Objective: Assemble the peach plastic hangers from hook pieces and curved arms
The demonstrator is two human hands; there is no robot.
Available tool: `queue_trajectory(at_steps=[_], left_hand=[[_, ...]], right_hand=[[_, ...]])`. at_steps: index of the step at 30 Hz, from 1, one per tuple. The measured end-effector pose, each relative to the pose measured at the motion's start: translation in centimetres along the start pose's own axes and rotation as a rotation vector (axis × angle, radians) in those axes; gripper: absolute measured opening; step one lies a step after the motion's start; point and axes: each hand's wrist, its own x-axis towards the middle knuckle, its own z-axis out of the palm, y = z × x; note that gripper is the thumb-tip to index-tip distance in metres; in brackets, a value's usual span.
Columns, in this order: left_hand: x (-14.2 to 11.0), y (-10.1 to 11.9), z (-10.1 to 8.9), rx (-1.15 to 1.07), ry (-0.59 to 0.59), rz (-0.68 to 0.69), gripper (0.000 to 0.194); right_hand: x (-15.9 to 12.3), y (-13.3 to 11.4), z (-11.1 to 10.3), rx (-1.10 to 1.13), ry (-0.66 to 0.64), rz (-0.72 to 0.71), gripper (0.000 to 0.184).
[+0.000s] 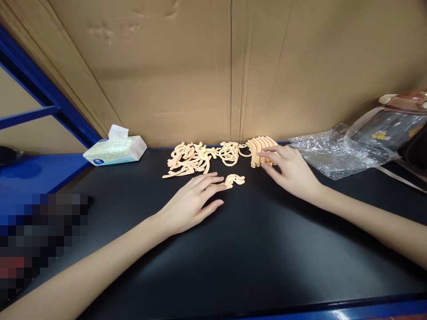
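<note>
My left hand (191, 202) lies low over the black table, its fingers stretched and its thumb apart. Its fingertips reach a small curved wooden puzzle piece (237, 179); whether they press on it I cannot tell. My right hand (293, 171) has its fingers extended at the right side of a ribbed wooden assembly (262, 146), a row of curved slats like a rib cage. The fingertips overlap its front, without a visible grip around it. Left of the assembly is a heap of loose wooden pieces (187, 158), with more curved wooden pieces (230, 153) between them.
A tissue pack (122, 150) stands at the back left of the black table (233, 262). Crumpled clear plastic (333, 153) lies at the back right, beside a transparent bag (383, 126) with a strap. A cardboard wall (173, 75) rises behind, and a blue metal frame (50, 84) stands at left.
</note>
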Motion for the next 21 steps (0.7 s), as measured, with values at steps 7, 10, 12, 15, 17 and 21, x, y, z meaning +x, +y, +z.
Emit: queue_trajectory(at_steps=[7, 10, 12, 15, 17, 21], left_hand=[[0.0, -0.1, 0.1, -0.016, 0.0, -0.01, 0.034], [0.0, 0.0, 0.1, -0.022, 0.003, -0.011, 0.033], [0.0, 0.0, 0.0, -0.025, 0.011, -0.011, 0.032], [0.0, 0.0, 0.1, -0.022, 0.008, -0.012, 0.033], [0.0, -0.1, 0.1, -0.019, 0.008, -0.012, 0.033], [0.1, 0.0, 0.0, -0.019, 0.007, -0.014, 0.033]], right_hand=[[0.8, 5.1, 0.6, -0.117, -0.009, 0.146, 0.037], [0.9, 5.8, 0.6, -0.112, -0.036, 0.187, 0.041], [1.0, 5.8, 0.6, -0.105, -0.063, 0.219, 0.043], [1.0, 5.6, 0.5, -0.106, -0.14, 0.253, 0.051], [0.9, 5.5, 0.5, -0.114, -0.199, 0.254, 0.057], [0.8, 5.4, 0.7, -0.12, -0.231, 0.237, 0.06]])
